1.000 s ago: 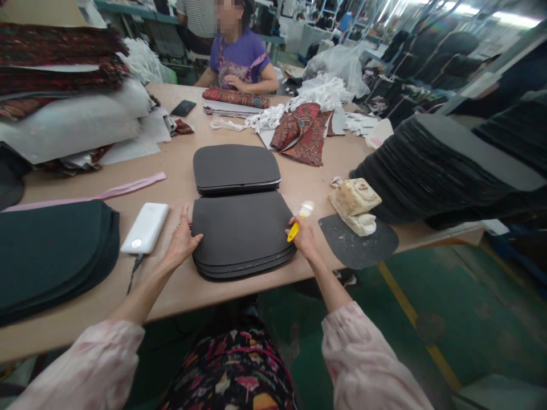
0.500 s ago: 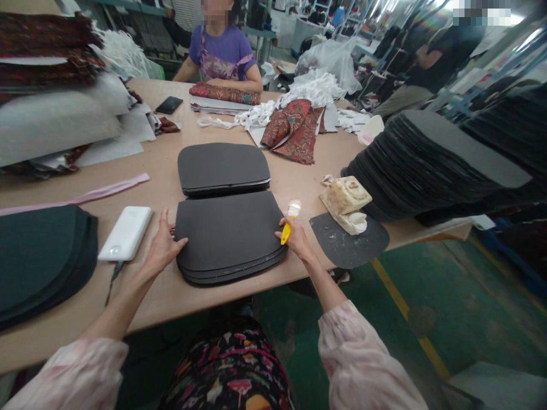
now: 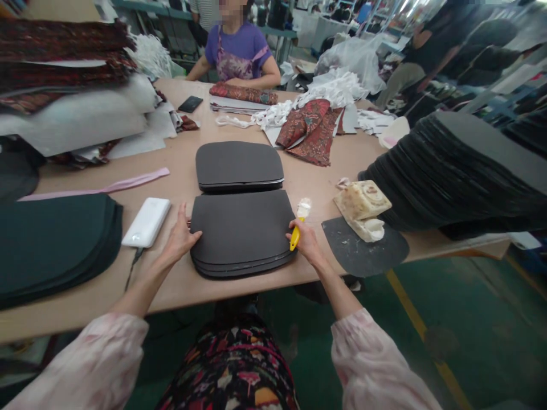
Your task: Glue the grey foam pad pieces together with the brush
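On the long wooden table (image 3: 179, 285), we press our flat, open left hand (image 3: 179, 239) against the near dark foam stack (image 3: 242, 230) to steady it, while our right hand (image 3: 306, 242) grips a yellow brush (image 3: 298, 226) at its other edge.

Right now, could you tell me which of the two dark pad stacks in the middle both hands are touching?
The nearer stack, by the table edge; the left hand and right hand flank it.

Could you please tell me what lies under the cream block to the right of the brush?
The cream block rests on a white lump, both on a dark pad on the table. What the pad covers cannot be seen.
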